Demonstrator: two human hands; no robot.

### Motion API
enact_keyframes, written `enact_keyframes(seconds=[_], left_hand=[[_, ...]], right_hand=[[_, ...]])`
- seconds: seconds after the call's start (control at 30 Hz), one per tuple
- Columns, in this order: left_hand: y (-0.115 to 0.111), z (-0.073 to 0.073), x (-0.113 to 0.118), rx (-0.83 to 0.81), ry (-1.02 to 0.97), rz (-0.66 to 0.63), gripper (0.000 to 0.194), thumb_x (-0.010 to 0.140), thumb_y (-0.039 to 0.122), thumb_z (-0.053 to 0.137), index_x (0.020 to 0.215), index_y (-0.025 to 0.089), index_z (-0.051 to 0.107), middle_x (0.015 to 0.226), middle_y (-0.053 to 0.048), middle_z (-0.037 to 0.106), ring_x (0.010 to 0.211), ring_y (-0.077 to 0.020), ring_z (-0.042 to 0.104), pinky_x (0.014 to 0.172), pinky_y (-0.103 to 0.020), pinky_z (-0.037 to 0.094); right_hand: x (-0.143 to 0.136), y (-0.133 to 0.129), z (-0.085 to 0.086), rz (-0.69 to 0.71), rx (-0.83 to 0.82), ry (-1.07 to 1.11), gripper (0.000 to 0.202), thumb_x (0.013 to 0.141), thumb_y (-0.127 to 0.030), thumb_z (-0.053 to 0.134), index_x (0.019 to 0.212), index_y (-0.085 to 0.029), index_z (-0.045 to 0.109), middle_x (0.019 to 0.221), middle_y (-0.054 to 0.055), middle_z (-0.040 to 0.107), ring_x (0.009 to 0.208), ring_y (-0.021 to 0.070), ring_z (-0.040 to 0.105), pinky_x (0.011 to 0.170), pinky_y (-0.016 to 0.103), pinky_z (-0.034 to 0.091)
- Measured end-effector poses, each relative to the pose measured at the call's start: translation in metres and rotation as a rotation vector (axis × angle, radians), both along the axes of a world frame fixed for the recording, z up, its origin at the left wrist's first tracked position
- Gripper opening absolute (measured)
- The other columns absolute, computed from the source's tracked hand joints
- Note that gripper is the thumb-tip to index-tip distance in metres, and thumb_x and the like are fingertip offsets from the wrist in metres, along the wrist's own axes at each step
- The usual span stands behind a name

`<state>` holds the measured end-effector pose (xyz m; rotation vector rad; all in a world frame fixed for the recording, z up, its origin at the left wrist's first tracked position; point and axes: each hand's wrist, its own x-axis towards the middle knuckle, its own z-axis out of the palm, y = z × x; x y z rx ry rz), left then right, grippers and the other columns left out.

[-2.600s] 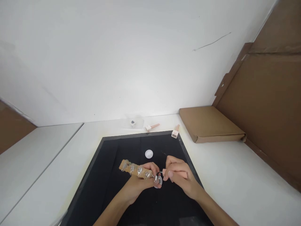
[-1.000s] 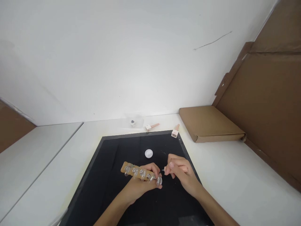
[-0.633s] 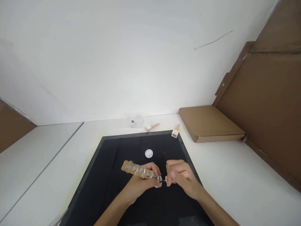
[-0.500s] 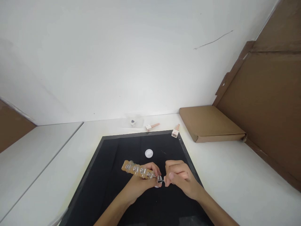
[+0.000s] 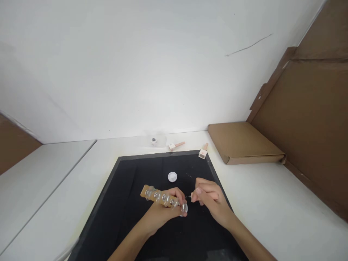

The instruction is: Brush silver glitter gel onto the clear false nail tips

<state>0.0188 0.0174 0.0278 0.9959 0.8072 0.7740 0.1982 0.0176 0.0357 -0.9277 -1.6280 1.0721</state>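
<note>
My left hand (image 5: 165,212) is closed on a tan strip (image 5: 160,196) that carries several clear, shiny nail-shaped pieces. At its fingertips a clear piece (image 5: 184,207) stands out, with something white and round behind it. My right hand (image 5: 210,199) pinches a pink handle (image 5: 213,196) whose thin dark brush tip (image 5: 188,197) points left, close to my left fingertips. Whether the tip touches anything cannot be made out. Beyond both hands, a small round white dish (image 5: 172,177) lies on the black mat (image 5: 146,170).
Two bottles with pink caps, one lying left (image 5: 172,146) and one right (image 5: 202,153), are near the mat's back edge. A clear tray (image 5: 160,141) with a small item is behind. A flat cardboard box (image 5: 244,141) lies right, beside a brown cardboard panel (image 5: 307,119).
My right hand has moved slightly up, and the brush tip has come away from the clear piece at my left fingertips. My left hand has stayed nearly still.
</note>
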Motion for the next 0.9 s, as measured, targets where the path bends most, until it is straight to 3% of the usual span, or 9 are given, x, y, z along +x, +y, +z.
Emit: enact_keyframes(seconds=[0.1, 0.33, 0.53, 0.9], left_hand=[[0.0, 0.001, 0.0, -0.001, 0.008, 0.009, 0.018, 0.062, 0.014, 0.074, 0.062, 0.015, 0.056, 0.071, 0.001, 0.055, 0.063, -0.0126, 0.055, 0.063, -0.028, 0.044], [0.004, -0.002, -0.002, -0.006, 0.086, 0.08, 0.017, 0.06, 0.01, 0.073, 0.062, 0.015, 0.057, 0.075, 0.001, 0.056, 0.066, -0.0104, 0.052, 0.062, -0.023, 0.041], [0.006, 0.001, 0.0, 0.006, 0.059, 0.07, 0.017, 0.059, 0.012, 0.074, 0.06, 0.015, 0.057, 0.071, 0.001, 0.055, 0.064, -0.0106, 0.051, 0.059, -0.022, 0.039], [0.003, -0.002, -0.001, -0.006, 0.049, 0.058, 0.018, 0.059, 0.01, 0.075, 0.061, 0.015, 0.058, 0.075, 0.001, 0.056, 0.066, -0.0106, 0.053, 0.062, -0.023, 0.041]], right_hand=[[0.001, 0.0, -0.001, -0.007, 0.005, 0.008, 0.05, 0.092, -0.046, 0.046, 0.057, -0.015, 0.065, 0.06, 0.0, 0.045, 0.053, 0.0114, 0.046, 0.052, 0.026, 0.036], [0.003, -0.001, -0.002, 0.153, 0.015, 0.05, 0.049, 0.092, -0.044, 0.047, 0.057, -0.016, 0.067, 0.058, 0.0, 0.045, 0.054, 0.0127, 0.047, 0.054, 0.027, 0.039], [0.001, -0.001, 0.003, 0.195, 0.03, -0.012, 0.05, 0.09, -0.046, 0.048, 0.058, -0.014, 0.068, 0.059, 0.001, 0.045, 0.053, 0.0124, 0.047, 0.051, 0.026, 0.036], [-0.001, -0.001, 0.005, 0.052, 0.021, -0.056, 0.047, 0.093, -0.041, 0.046, 0.06, -0.015, 0.067, 0.061, 0.001, 0.047, 0.055, 0.0123, 0.048, 0.052, 0.025, 0.035]])
